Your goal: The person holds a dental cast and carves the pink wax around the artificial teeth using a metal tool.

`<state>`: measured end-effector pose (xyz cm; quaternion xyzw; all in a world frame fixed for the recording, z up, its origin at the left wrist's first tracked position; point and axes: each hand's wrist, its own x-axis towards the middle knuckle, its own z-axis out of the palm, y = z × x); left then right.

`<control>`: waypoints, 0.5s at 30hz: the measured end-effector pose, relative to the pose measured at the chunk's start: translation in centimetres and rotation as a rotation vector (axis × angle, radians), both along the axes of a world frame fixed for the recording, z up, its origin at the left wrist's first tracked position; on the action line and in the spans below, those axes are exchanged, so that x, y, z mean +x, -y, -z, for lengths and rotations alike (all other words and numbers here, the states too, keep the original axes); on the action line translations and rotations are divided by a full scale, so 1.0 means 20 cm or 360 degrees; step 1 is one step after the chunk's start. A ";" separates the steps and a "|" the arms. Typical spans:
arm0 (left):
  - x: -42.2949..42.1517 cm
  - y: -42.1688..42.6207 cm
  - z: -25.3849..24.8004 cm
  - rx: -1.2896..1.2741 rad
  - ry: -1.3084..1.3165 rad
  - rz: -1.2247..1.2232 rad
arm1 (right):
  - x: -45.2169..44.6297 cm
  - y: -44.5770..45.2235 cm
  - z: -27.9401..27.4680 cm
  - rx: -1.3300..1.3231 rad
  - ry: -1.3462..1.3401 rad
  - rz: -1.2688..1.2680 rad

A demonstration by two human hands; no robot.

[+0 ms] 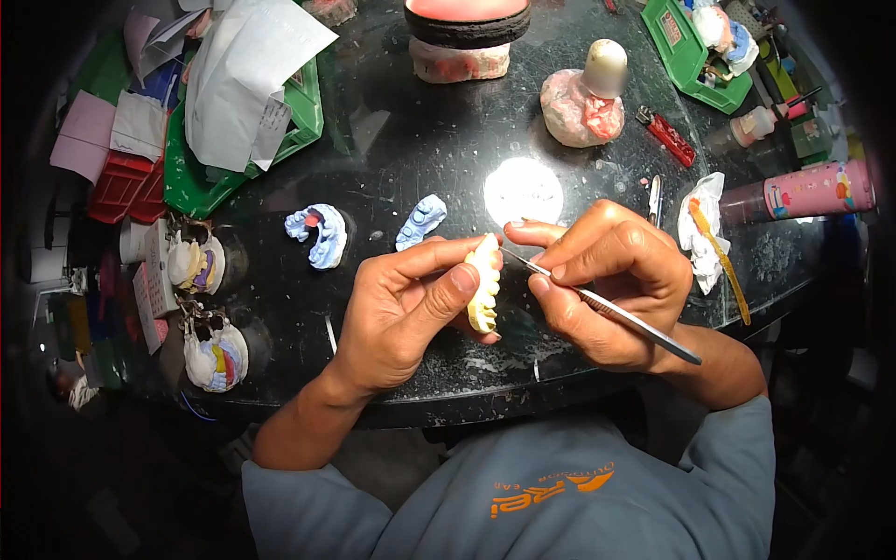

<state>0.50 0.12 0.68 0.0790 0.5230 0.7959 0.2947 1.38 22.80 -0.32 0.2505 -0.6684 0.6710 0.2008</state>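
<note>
- Gripping a cream-yellow, curved dental model with a toothed edge (pixel 483 287), the left hand (pixel 397 303) holds it at the centre of the frame, thumb pressed on its face and fingers behind; the model stands nearly upright, raised above the table.
- Right of centre, the right hand (pixel 616 280) is closed pen-fashion round a slender silver metal tool (pixel 644 329), whose fine tip points at the model's upper end; whether tip and model touch, I cannot tell.
- Just above the left hand lies a small pale-blue toothed piece (pixel 422 220); left of it sits a larger pale-blue arch-shaped cast with a red spot (pixel 327 245).
- Near the right hand's fingertips, a round white patch of light (pixel 523 191) falls on the glossy black tabletop (pixel 411 140).
- At the right, a long amber strip (pixel 723 266) lies across a crumpled white tissue (pixel 705 266), below a pink printed cylinder (pixel 819 190).
- Along the left, two white plaster models with coloured bands (pixel 198 266) (pixel 217 359) sit one below the other.
- Upper right of centre rests a pinkish-white plaster lump (pixel 563 105) bearing a white domed cap (pixel 607 70), with a red-handled tool (pixel 672 140) beside it.
- Upper left, white papers (pixel 243 84) cover much of a green plastic tray (pixel 182 182).
</note>
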 end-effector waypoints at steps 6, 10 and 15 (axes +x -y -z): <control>0.00 0.00 0.00 -0.0010 -0.0031 0.0039 | 0.02 0.00 -0.02 0.0119 -0.0056 -0.0005; 0.00 0.00 0.00 -0.0023 -0.0050 0.0056 | 0.02 0.00 -0.02 0.0191 -0.0096 -0.0004; -0.01 0.00 0.01 -0.0091 -0.0078 0.0072 | 0.03 0.00 -0.03 0.0215 -0.0093 -0.0020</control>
